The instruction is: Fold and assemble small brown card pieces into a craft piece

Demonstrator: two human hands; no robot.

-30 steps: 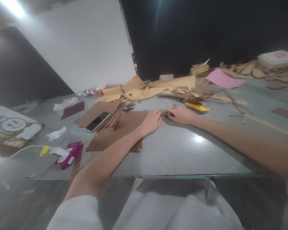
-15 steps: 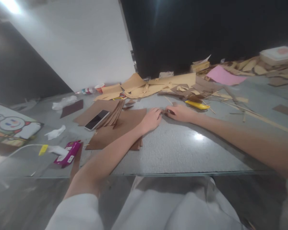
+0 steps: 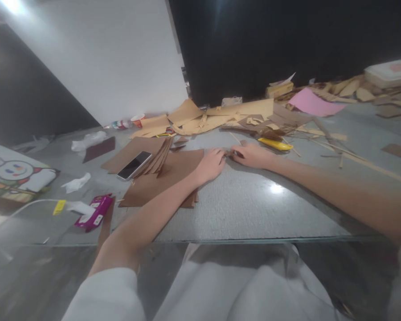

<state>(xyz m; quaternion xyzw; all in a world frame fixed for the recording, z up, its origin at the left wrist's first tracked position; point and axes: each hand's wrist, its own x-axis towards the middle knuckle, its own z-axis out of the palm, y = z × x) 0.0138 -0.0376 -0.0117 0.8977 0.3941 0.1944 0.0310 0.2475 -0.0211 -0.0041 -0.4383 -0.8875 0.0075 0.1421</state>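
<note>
My left hand (image 3: 211,165) rests at the right edge of a stack of brown sheets (image 3: 183,165), its fingers curled together. Close beside it, my right hand (image 3: 249,155) has thumb and fingertips drawn into a pinch. The fingertips of both hands nearly meet over a small dark bit too blurred to name. Just beyond the right hand lies a yellow utility knife (image 3: 276,144). A phone (image 3: 134,165) lies on another fanned pile of brown sheets (image 3: 133,149) to the left.
Tan and brown scraps (image 3: 220,120) cover the back of the glass-topped table (image 3: 240,209). A pink sheet (image 3: 316,102) and a white-lidded box (image 3: 390,73) sit at the back right. To the left are a purple tissue pack (image 3: 96,213), crumpled tissues (image 3: 76,183) and a paper cup (image 3: 138,119).
The view has shifted very slightly. Both hands stay together in the same place, with no clear change in their hold.
</note>
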